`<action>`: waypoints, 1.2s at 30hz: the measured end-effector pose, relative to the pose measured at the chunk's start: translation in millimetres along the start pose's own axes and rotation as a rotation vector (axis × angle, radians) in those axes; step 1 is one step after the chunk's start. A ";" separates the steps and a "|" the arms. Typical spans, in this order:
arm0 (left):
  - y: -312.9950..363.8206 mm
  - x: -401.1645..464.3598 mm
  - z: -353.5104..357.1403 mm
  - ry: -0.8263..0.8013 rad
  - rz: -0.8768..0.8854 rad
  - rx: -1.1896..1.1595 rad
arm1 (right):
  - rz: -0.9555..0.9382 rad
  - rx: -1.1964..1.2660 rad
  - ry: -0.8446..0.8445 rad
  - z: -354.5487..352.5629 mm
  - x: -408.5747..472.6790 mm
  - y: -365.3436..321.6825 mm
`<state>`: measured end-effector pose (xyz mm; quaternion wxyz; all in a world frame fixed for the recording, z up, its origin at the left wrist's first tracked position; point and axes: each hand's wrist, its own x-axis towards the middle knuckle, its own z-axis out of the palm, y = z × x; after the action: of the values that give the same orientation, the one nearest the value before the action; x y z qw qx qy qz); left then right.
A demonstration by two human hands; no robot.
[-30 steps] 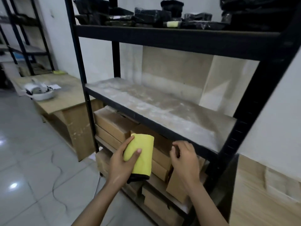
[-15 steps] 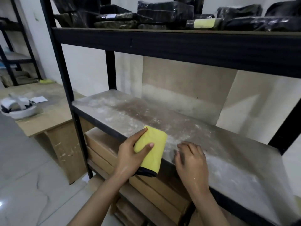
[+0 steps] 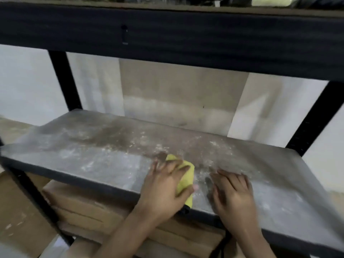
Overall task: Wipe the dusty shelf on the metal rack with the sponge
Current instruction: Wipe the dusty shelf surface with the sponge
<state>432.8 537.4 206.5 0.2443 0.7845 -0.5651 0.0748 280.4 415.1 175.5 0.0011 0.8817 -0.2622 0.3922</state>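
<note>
The dusty grey shelf [image 3: 104, 149] of the black metal rack [image 3: 64, 81] fills the middle of the head view, streaked with pale dust. My left hand [image 3: 163, 189] presses a yellow sponge [image 3: 186, 175] with a dark underside flat onto the shelf near its front edge; its fingers cover most of the sponge. Just to the right, my right hand [image 3: 232, 196] lies palm down on the shelf with fingers spread, holding nothing. The frame is blurred by motion.
A black upper shelf beam [image 3: 167, 36] hangs low over the dusty shelf. Black uprights [image 3: 314, 116] stand at the back left and back right. Cardboard boxes [image 3: 89, 205] are stacked on the shelf below. A brown board [image 3: 178, 97] leans on the wall behind.
My left hand has carried the sponge up from in front of the rack and set it down on the shelf. My right hand moved from the front edge onto the surface. The view came closer.
</note>
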 end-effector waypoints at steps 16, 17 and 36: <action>-117.6 -9.8 -33.6 -0.045 0.182 0.074 | 0.401 -0.066 -0.552 25.7 46.6 -139.7; -121.9 -9.0 -34.1 -0.043 0.184 0.087 | 0.417 -0.088 -0.574 26.8 47.0 -141.2; -135.3 -4.3 -23.1 0.052 0.130 0.015 | 0.221 -0.025 -0.644 25.7 45.9 -113.1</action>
<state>559.9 584.6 184.5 0.2474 0.7458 -0.6078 0.1150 376.0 486.2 212.6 -0.1137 0.9264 -0.3479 0.0882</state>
